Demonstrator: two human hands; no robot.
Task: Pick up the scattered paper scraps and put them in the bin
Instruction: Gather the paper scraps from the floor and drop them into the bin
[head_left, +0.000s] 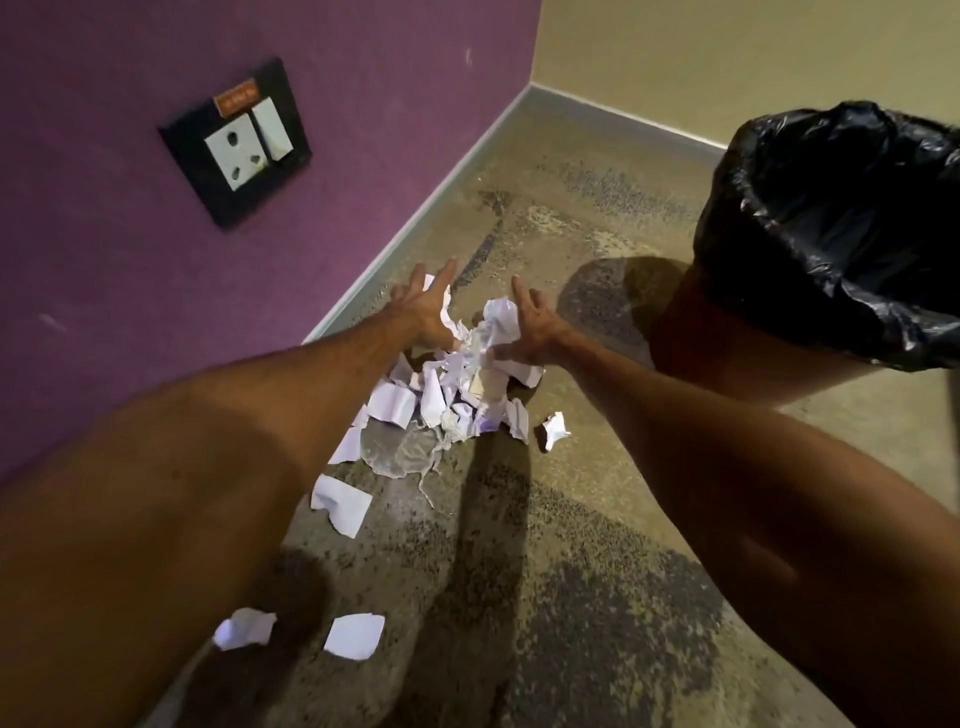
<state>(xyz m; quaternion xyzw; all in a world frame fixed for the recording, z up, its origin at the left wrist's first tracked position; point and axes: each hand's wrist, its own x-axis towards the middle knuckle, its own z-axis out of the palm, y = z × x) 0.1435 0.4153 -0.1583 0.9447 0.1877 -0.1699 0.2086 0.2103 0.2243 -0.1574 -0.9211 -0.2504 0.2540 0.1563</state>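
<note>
Head view: both hands reach down to a heap of paper scraps (447, 387) on the floor (597, 545) near the purple wall (130, 286). The left hand (427, 307) and right hand (531, 328) flank the heap's far end, fingers straight and spread, thumbs touching paper. Single scraps (340, 503) lie nearer. A crumpled clear film (397, 453) lies against the heap. The black-lined bin (831, 234) stands to the right, and a wall socket (236, 149) is at the upper left.

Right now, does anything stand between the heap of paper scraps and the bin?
Nothing visible does. Only bare floor separates the paper scraps from the bin, whose black-lined mouth is open. The left hand and right hand flank the heap.
</note>
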